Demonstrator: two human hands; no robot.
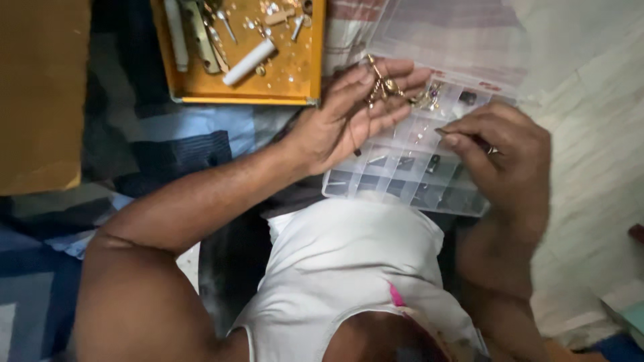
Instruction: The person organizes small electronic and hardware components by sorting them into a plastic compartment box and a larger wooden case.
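Note:
My left hand [339, 121] lies palm up over the left end of a clear plastic compartment box [402, 179], cradling several small gold jewellery pieces [382, 87] on its fingers. To the right, my right hand [506, 157] hovers over the box, with thumb and forefinger pinched on a thin dark pin-like piece [444, 132] that points left toward the compartments. A ring shows on one right finger. The box's compartments hold small dark and metallic bits. Its transparent lid [456, 37] stands open behind it.
A yellow tray [295, 77] with white sticks, metal tools and small beads sits at the top, left of the box. Brown cardboard [40, 94] lies at far left on a blue striped cloth [181, 134]. Pale floor [590, 134] runs along the right.

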